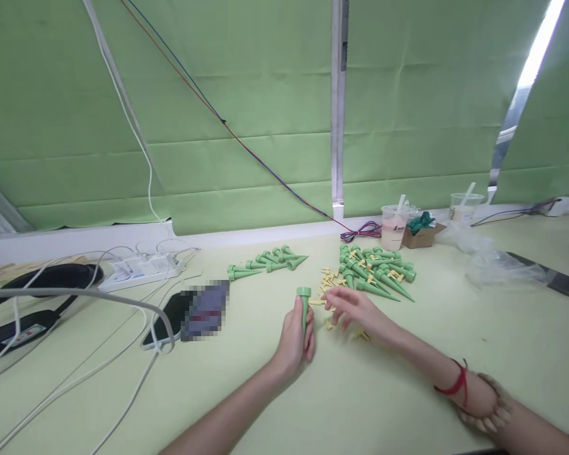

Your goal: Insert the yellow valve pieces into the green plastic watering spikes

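My left hand grips a green plastic cone spike, held upright with its wide end up. Just to its right my right hand hovers with fingers spread over a scatter of small yellow plastic pieces on the pale green table; I cannot tell whether a fingertip pinches one. Beyond the yellow pieces lies a big heap of green spikes. A smaller group of green spikes lies further left.
A phone and white cables lie at the left, with a white power strip and a black strap behind. Two plastic cups, a small cardboard box and a crumpled clear bag stand at the right.
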A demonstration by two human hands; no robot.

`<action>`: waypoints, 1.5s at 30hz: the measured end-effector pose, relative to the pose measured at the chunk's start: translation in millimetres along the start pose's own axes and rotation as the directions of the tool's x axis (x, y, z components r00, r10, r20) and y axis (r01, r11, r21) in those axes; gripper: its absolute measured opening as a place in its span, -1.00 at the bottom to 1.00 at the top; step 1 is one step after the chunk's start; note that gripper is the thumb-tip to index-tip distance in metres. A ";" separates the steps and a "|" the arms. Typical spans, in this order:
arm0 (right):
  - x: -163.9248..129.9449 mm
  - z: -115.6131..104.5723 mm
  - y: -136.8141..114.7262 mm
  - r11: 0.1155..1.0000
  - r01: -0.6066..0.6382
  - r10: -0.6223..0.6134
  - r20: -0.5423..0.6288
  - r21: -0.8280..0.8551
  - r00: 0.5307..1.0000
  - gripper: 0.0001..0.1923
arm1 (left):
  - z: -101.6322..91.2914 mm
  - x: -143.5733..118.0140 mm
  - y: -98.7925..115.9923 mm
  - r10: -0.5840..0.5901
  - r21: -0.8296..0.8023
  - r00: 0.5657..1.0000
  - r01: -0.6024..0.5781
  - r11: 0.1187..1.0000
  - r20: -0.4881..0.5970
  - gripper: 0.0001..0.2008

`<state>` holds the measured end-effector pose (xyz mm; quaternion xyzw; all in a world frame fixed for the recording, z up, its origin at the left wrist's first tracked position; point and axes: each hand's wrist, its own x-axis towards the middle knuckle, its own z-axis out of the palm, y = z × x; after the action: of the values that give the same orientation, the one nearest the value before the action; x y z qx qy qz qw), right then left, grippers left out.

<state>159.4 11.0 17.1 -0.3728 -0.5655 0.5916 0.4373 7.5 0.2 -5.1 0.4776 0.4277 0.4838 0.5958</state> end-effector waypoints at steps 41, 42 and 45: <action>-7.1 -4.3 12.2 0.413 0.390 -0.336 0.260 -0.823 0.905 -0.71 | 12.3 -13.6 -2.4 -0.058 0.167 0.985 0.030 0.985 0.162 -0.49; -6.7 -4.8 12.8 0.402 0.406 -0.353 0.270 -0.821 0.896 -0.70 | 12.2 -13.7 -3.1 -0.063 0.173 0.985 0.035 0.984 0.159 -0.49; -7.5 -0.6 13.9 0.601 0.360 -0.352 0.168 -0.714 0.921 -0.63 | 9.4 -14.3 -5.0 -0.014 0.244 0.991 -0.018 0.970 0.132 -0.51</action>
<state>161.1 4.4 2.8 -0.3932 -0.8189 0.2178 0.3568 15.1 -15.8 -7.7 0.5789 0.4430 0.3951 0.5590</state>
